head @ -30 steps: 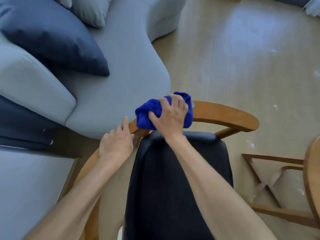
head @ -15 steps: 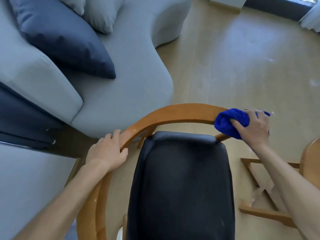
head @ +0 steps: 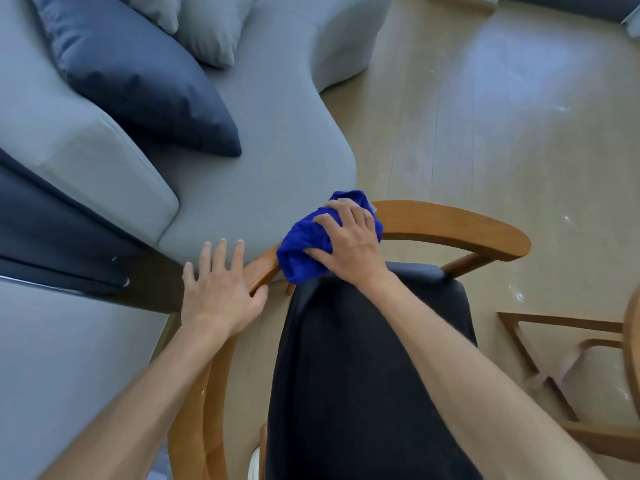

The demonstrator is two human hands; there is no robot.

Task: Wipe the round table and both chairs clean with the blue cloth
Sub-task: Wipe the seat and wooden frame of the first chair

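Observation:
A wooden chair with a curved back rail [head: 450, 223] and a black padded seat [head: 367, 393] stands right below me. My right hand [head: 349, 244] grips the bunched blue cloth [head: 304, 247] and holds it against the left part of the rail's top. My left hand [head: 221, 289] rests on the rail's left end with straight, spread fingers and the thumb against the wood. At the right edge shows a sliver of the round wooden table [head: 632, 344] above its crossed base [head: 554, 372].
A grey sofa [head: 263, 157] with a dark blue cushion [head: 138, 81] and a pale cushion [head: 211, 26] stands close behind the chair's rail. Light wooden floor [head: 502, 116] stretches to the right and back.
My right hand has swept the blue cloth along the rail from its right end back to the left part. My left hand has stayed on the rail's left end, its fingers now spread.

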